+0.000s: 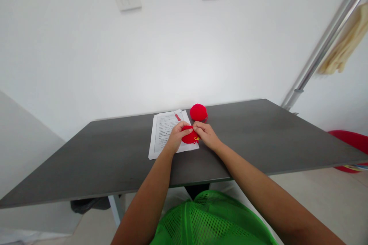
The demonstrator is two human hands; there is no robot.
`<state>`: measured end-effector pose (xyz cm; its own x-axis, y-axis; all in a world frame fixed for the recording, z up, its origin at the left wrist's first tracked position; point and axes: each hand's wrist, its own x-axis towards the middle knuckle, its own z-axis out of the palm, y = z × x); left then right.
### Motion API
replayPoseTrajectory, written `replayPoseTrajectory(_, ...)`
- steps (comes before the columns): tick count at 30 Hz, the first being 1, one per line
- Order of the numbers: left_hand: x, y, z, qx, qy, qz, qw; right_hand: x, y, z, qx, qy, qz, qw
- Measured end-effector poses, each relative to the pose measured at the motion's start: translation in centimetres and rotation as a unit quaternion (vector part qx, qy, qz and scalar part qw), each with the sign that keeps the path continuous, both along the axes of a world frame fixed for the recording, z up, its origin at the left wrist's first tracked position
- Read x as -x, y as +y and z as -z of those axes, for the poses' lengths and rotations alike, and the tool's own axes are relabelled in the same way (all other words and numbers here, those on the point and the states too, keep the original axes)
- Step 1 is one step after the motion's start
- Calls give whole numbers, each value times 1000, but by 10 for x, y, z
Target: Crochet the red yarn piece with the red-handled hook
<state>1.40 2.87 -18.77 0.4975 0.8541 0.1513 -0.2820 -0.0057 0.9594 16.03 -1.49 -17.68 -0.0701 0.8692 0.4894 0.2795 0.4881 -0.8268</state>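
A red crocheted piece is held up between my two hands, over the printed paper sheets. My left hand pinches its upper left edge with thumb and fingers. At its upper right edge, my right hand also pinches it, the thumbs close together. A small yellow stitch marker hangs on the right part of the piece. Just beyond my hands sits a ball of red yarn, a strand loose at its right side. A red-handled crochet hook lies on the sheets.
The dark grey table stands against a white wall. A metal pole rises at the right, with a beige cloth hanging beside it. A red basin is on the floor at the right. A black bag lies under the table.
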Motion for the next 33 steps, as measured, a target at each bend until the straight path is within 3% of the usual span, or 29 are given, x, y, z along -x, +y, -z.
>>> replayPoseTrajectory(21,-1,-3,-6,16,-12,-21,1000,-1,1,1,-13,-2,1,1000)
replayPoseTrajectory(33,-1,1,-1,-8,-4,-19,1000,-1,1,1,-13,8,-1,1000)
